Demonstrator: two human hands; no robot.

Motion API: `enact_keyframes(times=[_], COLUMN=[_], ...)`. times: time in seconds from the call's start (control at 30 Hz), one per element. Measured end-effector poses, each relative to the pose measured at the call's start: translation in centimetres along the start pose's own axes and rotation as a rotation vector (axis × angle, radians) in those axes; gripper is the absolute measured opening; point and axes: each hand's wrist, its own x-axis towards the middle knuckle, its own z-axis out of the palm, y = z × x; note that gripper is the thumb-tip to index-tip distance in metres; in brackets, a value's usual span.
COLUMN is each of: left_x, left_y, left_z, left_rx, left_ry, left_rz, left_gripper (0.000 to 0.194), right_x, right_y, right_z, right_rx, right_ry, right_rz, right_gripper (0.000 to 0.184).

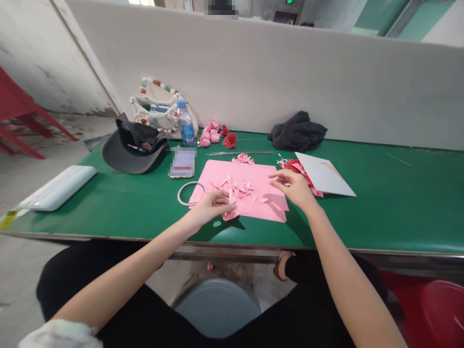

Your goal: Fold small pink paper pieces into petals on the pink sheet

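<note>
Right now your left grip [212, 205] is curled down at the near edge of the pink paper sheet [213, 176], fingertips over a small folded pink scrap [230, 212]; the hand hides the contact, so you can't tell from here whether it's clenched on that scrap or just resting on it. Your right grip [293, 188] is released, fingers loose and spread at the sheet's right side, holding nothing that shows, just beside the red paper scraps [299, 170] and a white card [324, 174]. The sheet lies flat on the green table [384, 208], close to the near edge, with a scatter of cut pink pieces [235, 189] in the middle of it. On your left, just off the sheet, sits a pale wire ring [186, 193], and beyond that a phone [182, 163] with its screen blurred. Further out, toward the far edge, you've got pink paper roses [210, 135], one red rose [229, 140], a water bottle [186, 123], a dark cap [134, 147], a beaded bag [155, 104] and a dark cloth [297, 131].
</note>
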Motion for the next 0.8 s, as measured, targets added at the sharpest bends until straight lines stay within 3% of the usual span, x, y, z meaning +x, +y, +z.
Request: enact_keyframes(times=[0.17,0.27,0.5,0.8], left_x=[-0.1,-0.3,0.0,0.1], left_y=[0.2,0.5,0.0,-0.9], left_z=[0.2,0.4,0.8,0.5], left_rx=[-0.082,-0.106,0.004,0.149], left_ry=[-0.092,-0.137,-0.088,-0.008], left_rz=[-0.025,-0.024,0.069,0.245], left_gripper=[0.031,0.031,0.034,0.028], right_x=[-1.4,-2.0,-2.4,-2.7], right_y=[-2.9,-3.6,-4.2,-3.4], right_z=[3.4,4.7,5.5,6.2], right_rx=[0.15,0.243,0.279,0.392], right_ry=[-0.333,-0.42,-0.472,-0.446], right_rz=[-0.058,-0.069,-0.075,0.055], right_gripper=[0.021,0.016,0.017,0.025])
